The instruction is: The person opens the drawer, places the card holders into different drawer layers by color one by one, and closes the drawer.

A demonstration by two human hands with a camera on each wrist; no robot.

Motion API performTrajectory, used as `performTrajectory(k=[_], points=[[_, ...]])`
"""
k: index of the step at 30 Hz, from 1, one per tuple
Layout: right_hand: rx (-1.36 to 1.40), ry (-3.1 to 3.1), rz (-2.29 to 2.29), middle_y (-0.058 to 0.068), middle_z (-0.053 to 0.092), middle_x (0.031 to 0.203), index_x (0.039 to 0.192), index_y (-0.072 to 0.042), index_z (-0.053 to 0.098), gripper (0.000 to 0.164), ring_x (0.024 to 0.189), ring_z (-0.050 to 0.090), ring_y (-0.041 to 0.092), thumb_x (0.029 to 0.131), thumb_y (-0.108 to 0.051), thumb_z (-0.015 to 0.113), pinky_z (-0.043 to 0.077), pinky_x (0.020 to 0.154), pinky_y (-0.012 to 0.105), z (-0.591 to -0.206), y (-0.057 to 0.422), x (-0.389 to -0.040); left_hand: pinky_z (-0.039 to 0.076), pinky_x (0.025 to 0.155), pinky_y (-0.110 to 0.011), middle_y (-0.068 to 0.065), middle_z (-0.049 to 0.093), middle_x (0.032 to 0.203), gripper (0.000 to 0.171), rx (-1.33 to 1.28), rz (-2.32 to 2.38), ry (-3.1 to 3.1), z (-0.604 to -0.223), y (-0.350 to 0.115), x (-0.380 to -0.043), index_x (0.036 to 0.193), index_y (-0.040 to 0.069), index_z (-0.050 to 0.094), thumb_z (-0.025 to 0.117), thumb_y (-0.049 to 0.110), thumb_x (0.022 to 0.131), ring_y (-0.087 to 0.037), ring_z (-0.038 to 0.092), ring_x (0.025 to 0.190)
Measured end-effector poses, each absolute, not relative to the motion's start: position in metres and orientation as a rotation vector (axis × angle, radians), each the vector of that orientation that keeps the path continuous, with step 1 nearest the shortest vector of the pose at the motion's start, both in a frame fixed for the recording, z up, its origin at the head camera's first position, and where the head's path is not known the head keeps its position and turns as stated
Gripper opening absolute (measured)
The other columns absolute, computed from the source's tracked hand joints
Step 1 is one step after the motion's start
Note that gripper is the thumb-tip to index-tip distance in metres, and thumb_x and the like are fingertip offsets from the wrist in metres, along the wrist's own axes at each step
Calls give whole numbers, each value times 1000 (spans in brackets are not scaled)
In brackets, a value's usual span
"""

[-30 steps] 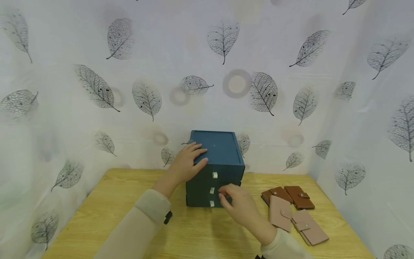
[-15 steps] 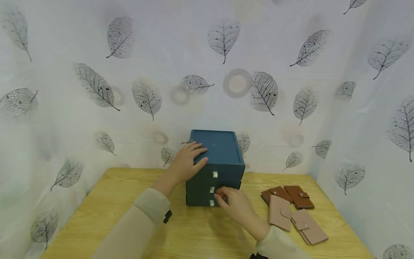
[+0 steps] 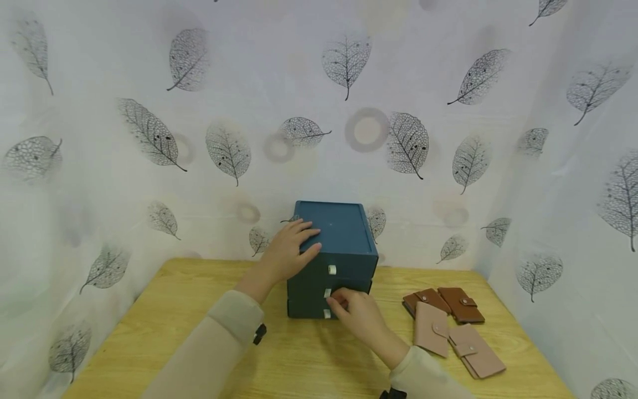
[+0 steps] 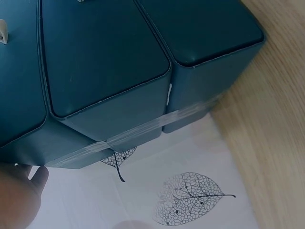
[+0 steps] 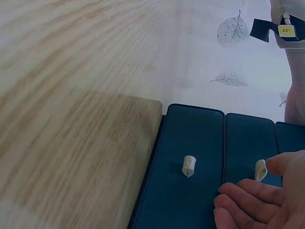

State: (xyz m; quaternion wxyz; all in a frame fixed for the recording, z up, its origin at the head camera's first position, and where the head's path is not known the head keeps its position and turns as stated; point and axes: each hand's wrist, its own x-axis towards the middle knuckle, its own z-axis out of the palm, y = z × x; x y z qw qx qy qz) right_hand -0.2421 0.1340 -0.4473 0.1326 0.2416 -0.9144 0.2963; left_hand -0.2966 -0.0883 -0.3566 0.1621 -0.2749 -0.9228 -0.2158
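Observation:
A dark blue unit of three stacked drawers (image 3: 339, 227) stands at the back of the wooden table, all its drawers closed. My left hand (image 3: 289, 249) rests on the left edge of its top, fingers extended. At the middle drawer's front is my right hand (image 3: 361, 316), fingers loosely bent. In the right wrist view its thumb is at the white pull tab (image 5: 260, 170) of that drawer, with a gap between thumb and fingers. The top drawer's tab (image 3: 332, 270) and the bottom drawer's tab (image 5: 188, 166) stay untouched.
Right of the drawers lie two brown wallets, one brown wallet (image 3: 461, 305) farther right, and two pink wallets, including a pink wallet (image 3: 478, 352) in front. A leaf-printed curtain (image 3: 249, 72) surrounds the table (image 3: 199, 310). Clear tape (image 4: 143, 129) crosses the unit's side.
My right hand has moved a little left, from beside the middle drawer's pull tab up to it. My left hand has stayed on the unit's top.

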Motion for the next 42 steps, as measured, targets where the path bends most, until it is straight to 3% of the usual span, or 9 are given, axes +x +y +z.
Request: performTrajectory(k=[15,42], points=[[659,-2611,920,-8,68,74,87,-14,74,32,62,57,2,101,-38,59,49,57,24,-455,127,-248,21,120,-53,-10,40,157,53,-781,-622,-2643,-356,-88,-296,147,16,52,48,46,104,-32,25,149],[661,-2576,948,-9,67,70,82,-16,74,16,60,56,1,96,-22,68,48,56,23,-454,125,-249,20,120,-54,-11,40,157,53,-789,-620,-2647,-352,-87,-293,147,14,52,49,44,103,-33,25,149]])
